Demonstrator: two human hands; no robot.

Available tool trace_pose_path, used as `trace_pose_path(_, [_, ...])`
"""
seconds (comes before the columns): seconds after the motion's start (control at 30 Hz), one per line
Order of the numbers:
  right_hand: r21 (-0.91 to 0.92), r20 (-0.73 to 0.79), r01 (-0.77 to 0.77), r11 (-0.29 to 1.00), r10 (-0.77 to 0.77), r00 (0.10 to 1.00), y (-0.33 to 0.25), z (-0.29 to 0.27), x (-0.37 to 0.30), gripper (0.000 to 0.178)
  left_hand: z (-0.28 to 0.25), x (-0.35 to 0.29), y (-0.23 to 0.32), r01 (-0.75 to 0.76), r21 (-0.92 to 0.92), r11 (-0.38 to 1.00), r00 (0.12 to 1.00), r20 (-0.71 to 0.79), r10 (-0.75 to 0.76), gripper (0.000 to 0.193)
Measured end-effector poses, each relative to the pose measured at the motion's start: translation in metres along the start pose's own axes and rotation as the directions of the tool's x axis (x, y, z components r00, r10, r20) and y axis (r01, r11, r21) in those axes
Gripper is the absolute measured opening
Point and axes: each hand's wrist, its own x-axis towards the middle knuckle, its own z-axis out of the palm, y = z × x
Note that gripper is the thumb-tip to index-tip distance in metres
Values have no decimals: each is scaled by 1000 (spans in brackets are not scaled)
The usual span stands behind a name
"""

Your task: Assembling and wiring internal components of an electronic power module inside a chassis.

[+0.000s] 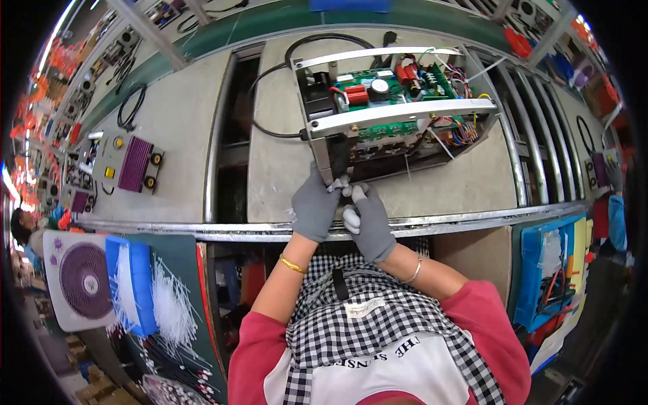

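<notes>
An open electrical unit (405, 111) with metal side rails, green circuit boards, red parts and bundled coloured wires stands on a grey board (466, 175). My left hand (314, 206), in a grey glove with white fingertips, is at the unit's near left corner, its fingers closed. Beside it my right hand (370, 223), gloved alike, has its fingers curled and pinched together, tips meeting those of the left. Whatever lies between the fingertips is too small and covered to name. A thin white cable tie (442, 144) sticks out from the unit's wiring.
A black power cord (260, 91) loops behind the unit's left side. Metal rollers (543, 138) flank the board at right. Farther left sits a purple-sided unit (135, 164). Near left are a blue bin (131, 287), loose white cable ties (172, 300) and a fan (88, 280); a blue tray (530, 270) holds tools at right.
</notes>
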Motion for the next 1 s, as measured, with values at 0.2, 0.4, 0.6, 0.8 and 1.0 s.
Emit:
trace_pose_path(0.2, [130,25,-70,989,67,997,12,15,27,18,4,35,-32,-41,131,991,996,-76,51,33])
trace_pose_path(0.4, [43,62,-84,996,81,995,-9,-3,35,23,-12,44,-27,-176,120,977,984,-2,178,33])
trace_pose_path(0.6, [-474,192,176,863,-94,977,-86,-49,5,27,-50,17,8,-97,61,993,991,-87,102,48])
trace_pose_path(0.8, [-562,150,241,791,-190,970,-118,-58,-24,20,-67,-37,98,-384,103,917,917,-75,392,55])
trace_pose_path(1.0, [-538,148,451,713,-446,883,-122,-68,-31,24,-1,-17,127,-473,-26,881,852,243,464,57])
